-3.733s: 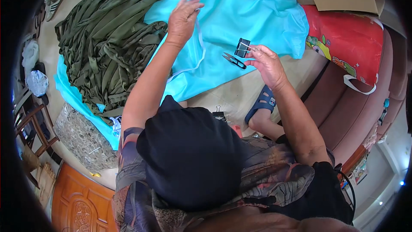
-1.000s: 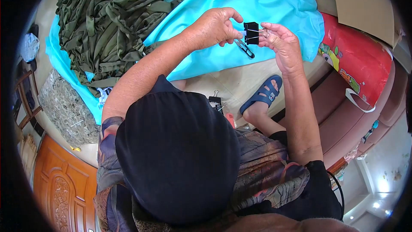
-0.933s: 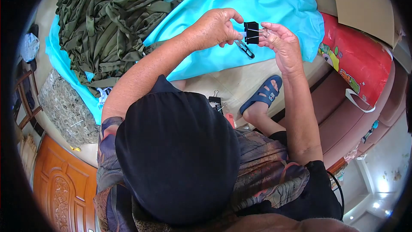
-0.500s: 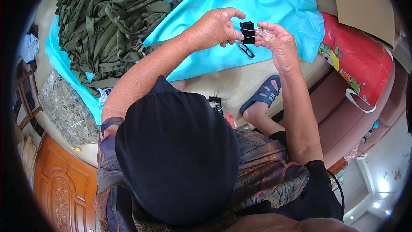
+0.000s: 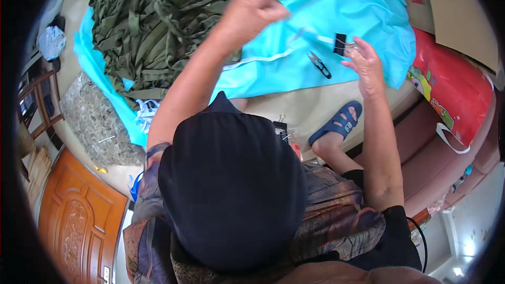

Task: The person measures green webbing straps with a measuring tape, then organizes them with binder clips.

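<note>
My right hand (image 5: 365, 68) has the wire handles of a black binder clip (image 5: 340, 44) between its fingers. A thin white strap (image 5: 273, 57) runs from the clip leftward across the bright blue cloth (image 5: 357, 0). My left hand (image 5: 263, 8), blurred by motion, is raised near the edge of the dark green fabric pile (image 5: 158, 26); its fingers are apart, with nothing visible in them. Small black thread snips (image 5: 320, 66) lie on the blue cloth, below and left of the clip.
More black binder clips (image 5: 281, 125) are on the floor near a foot in a blue sandal (image 5: 337, 122). At the right are a red bag (image 5: 457, 89), cardboard (image 5: 463, 10) and a pinkish sofa (image 5: 421, 147). A grey patterned bundle (image 5: 97, 121) sits at the left.
My left hand has let go near the clip and moved up and left. My right hand still has the clip. The white strap now shows, and the whole view has shifted slightly.
</note>
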Demonstrator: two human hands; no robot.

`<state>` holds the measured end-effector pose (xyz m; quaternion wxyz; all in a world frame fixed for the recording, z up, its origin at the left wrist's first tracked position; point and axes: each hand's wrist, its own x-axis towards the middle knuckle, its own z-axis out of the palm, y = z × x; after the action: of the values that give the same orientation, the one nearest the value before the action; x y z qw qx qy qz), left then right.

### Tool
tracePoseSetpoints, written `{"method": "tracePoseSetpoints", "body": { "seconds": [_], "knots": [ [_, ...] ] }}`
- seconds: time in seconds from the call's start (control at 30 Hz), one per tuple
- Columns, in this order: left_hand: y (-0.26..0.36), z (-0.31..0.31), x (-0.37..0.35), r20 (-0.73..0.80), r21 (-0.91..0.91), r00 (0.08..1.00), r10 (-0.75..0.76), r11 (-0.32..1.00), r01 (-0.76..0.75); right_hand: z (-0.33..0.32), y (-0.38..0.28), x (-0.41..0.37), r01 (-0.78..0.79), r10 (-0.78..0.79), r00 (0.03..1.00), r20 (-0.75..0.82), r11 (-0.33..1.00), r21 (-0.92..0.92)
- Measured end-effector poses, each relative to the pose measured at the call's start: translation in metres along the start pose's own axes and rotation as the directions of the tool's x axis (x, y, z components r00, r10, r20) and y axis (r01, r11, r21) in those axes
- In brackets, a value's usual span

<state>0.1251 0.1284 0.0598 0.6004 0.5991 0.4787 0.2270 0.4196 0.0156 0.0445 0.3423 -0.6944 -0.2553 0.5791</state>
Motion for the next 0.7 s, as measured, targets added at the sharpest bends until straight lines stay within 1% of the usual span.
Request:
{"method": "tracePoseSetpoints", "body": {
  "seconds": [0.03, 0.07, 0.1, 0.13, 0.17, 0.2, 0.23, 0.27, 0.3, 0.33, 0.37, 0.4, 0.47, 0.5, 0.57, 0.63, 0.67, 0.7],
  "knots": [
    [-0.002, -0.018, -0.009, -0.150, -0.077, 0.986, -0.072, 0.995, 0.061, -0.006, 0.006, 0.003, -0.012, 0.007, 0.998, -0.064, 0.997, -0.079],
    [0.001, -0.035, -0.023, -0.269, -0.113, 0.954, -0.130, 0.988, 0.103, -0.011, 0.012, 0.005, -0.031, 0.010, 0.992, -0.129, 0.987, -0.160],
    [-0.005, -0.050, -0.040, -0.388, -0.181, 0.905, -0.174, 0.977, 0.110, -0.017, 0.019, 0.006, -0.050, 0.018, 0.987, -0.159, 0.980, -0.194],
    [-0.020, -0.066, -0.058, -0.458, -0.186, 0.861, -0.220, 0.971, 0.149, -0.021, 0.025, 0.008, -0.066, 0.022, 0.982, -0.189, 0.971, -0.228],
    [-0.027, -0.077, -0.078, -0.505, -0.200, 0.814, -0.286, 0.957, 0.212, -0.025, 0.032, 0.010, -0.081, 0.023, 0.975, -0.220, 0.962, -0.260],
    [-0.044, -0.087, -0.096, -0.503, -0.235, 0.774, -0.383, 0.923, 0.304, -0.029, 0.041, 0.014, -0.085, 0.006, 0.971, -0.239, 0.944, -0.320],
    [-0.057, -0.090, -0.116, -0.513, -0.218, 0.731, -0.451, 0.892, 0.397, -0.032, 0.051, 0.017, -0.088, -0.014, 0.966, -0.258, 0.922, -0.378],
    [-0.069, -0.089, -0.136, -0.502, -0.284, 0.686, -0.526, 0.850, 0.444, -0.034, 0.056, 0.019, -0.090, -0.037, 0.961, -0.275, 0.896, -0.436],
    [-0.078, -0.088, -0.155, -0.512, -0.337, 0.625, -0.589, 0.807, 0.485, -0.033, 0.056, 0.020, -0.009, -0.214, 0.938, -0.273, 0.771, -0.637],
    [-0.089, -0.084, -0.173, -0.495, -0.430, 0.607, -0.622, 0.782, 0.451, -0.032, 0.057, 0.019, 0.047, -0.380, 0.896, -0.229, 0.594, -0.803],
    [-0.102, -0.080, -0.189, -0.466, -0.499, 0.590, -0.659, 0.747, 0.440, -0.029, 0.058, 0.018, 0.077, -0.529, 0.836, -0.146, 0.377, -0.923],
    [-0.112, -0.078, -0.202, -0.435, -0.565, 0.574, -0.694, 0.706, 0.426, -0.020, 0.051, 0.016, 0.157, -0.569, 0.818, -0.086, 0.365, -0.918],
    [-0.113, -0.065, -0.208, -0.412, -0.600, 0.518, -0.750, 0.651, 0.465, 0.011, 0.025, 0.008, 0.313, -0.645, 0.763, 0.030, 0.328, -0.891],
    [-0.119, -0.062, -0.208, -0.397, -0.617, 0.511, -0.762, 0.634, 0.467, 0.030, 0.017, 0.004, 0.366, -0.554, 0.831, 0.052, 0.474, -0.801],
    [-0.124, -0.054, -0.205, -0.467, -0.593, 0.541, -0.700, 0.701, 0.395, 0.076, 0.004, -0.006, 0.381, -0.361, 0.920, 0.151, 0.736, -0.560],
    [-0.120, -0.050, -0.193, -0.533, -0.561, 0.566, -0.629, 0.764, 0.320, 0.121, -0.007, -0.023, 0.547, -0.395, 0.835, 0.383, 0.675, -0.496],
    [-0.110, -0.053, -0.180, -0.549, -0.543, 0.557, -0.624, 0.772, 0.330, 0.139, -0.005, -0.026, 0.622, -0.415, 0.778, 0.473, 0.620, -0.479],
    [-0.099, -0.057, -0.165, -0.562, -0.526, 0.546, -0.622, 0.778, 0.344, 0.156, -0.009, -0.034, 0.626, -0.397, 0.772, 0.496, 0.606, -0.491]
  ]
}}
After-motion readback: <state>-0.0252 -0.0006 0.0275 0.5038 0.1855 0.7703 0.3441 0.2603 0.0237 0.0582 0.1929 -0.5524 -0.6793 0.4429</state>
